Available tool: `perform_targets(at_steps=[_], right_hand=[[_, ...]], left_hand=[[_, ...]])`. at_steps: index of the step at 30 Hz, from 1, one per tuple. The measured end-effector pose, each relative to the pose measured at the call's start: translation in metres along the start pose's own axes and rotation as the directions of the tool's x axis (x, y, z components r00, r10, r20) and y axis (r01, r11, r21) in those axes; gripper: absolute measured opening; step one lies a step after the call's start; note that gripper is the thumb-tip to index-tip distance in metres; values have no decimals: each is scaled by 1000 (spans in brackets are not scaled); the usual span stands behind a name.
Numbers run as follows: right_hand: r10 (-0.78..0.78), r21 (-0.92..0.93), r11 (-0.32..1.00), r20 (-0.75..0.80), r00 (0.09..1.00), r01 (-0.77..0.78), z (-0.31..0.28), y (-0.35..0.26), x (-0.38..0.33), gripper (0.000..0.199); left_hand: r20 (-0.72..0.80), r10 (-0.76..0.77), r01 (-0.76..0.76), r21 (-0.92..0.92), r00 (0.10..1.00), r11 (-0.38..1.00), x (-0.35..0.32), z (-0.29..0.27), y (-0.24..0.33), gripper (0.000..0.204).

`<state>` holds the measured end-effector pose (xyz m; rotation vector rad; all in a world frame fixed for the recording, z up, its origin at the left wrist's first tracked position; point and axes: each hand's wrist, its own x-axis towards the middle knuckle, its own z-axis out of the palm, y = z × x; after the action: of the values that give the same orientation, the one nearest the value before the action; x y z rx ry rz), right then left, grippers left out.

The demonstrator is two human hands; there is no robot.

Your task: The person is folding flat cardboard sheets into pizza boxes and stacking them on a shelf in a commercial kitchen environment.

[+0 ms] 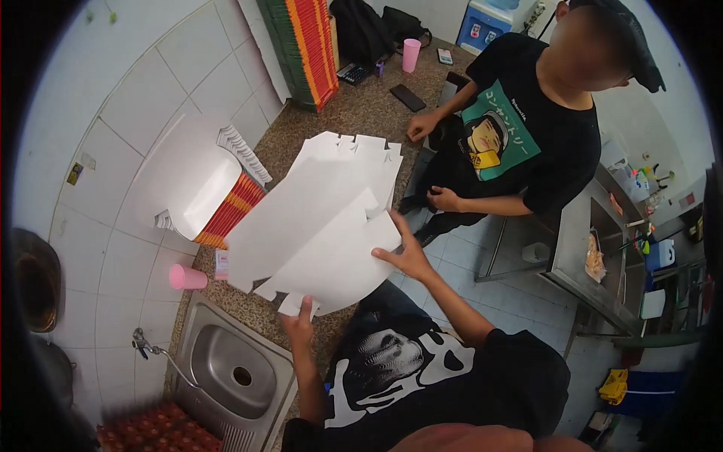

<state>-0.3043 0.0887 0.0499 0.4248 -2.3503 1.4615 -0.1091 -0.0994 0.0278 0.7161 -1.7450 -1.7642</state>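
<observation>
Between my two hands is a white die-cut cardboard blank (339,252), tilted above the granite counter. My left hand (299,324) grips its near left tab, thumb on top. My right hand (404,248) pinches the right edge by a notch, fingers underneath. Beneath and beyond it lies a stack of similar white blanks (309,177) with slotted tabs at the far end. To the left, a nested stack of formed cardboard trays (237,207) shows white insides and red-and-orange outsides.
A steel sink (241,354) with a tap (143,343) sits at the near left. Pink cups (187,276) (410,55), a phone (407,97) and a tall red-and-green cardboard stack (305,56) stand on the counter. Another person (527,128) sits across at the right, hands apart from mine.
</observation>
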Motion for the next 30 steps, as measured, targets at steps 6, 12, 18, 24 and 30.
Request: perform_targets(at_steps=[6, 12, 18, 24, 30], right_hand=[[15, 196, 971, 526, 850, -138, -3, -22, -4, 27], [-435, 375, 898, 675, 596, 230, -23, -65, -70, 61], [-422, 47, 864, 613, 668, 502, -55, -31, -54, 61], [250, 426, 717, 582, 774, -552, -47, -39, -108, 37], [-530, 221, 844, 208, 822, 488, -61, -39, -55, 31]], left_hand=[[-217, 151, -55, 396, 964, 917, 16, 12, -11, 71], [171, -38, 35, 24, 985, 999, -9, 73, 57, 44], [90, -159, 182, -388, 983, 904, -6, 70, 73, 23], [271, -210, 339, -639, 939, 691, 3, 95, 48, 14], [171, -262, 311, -591, 950, 744, 1, 118, 51, 18]])
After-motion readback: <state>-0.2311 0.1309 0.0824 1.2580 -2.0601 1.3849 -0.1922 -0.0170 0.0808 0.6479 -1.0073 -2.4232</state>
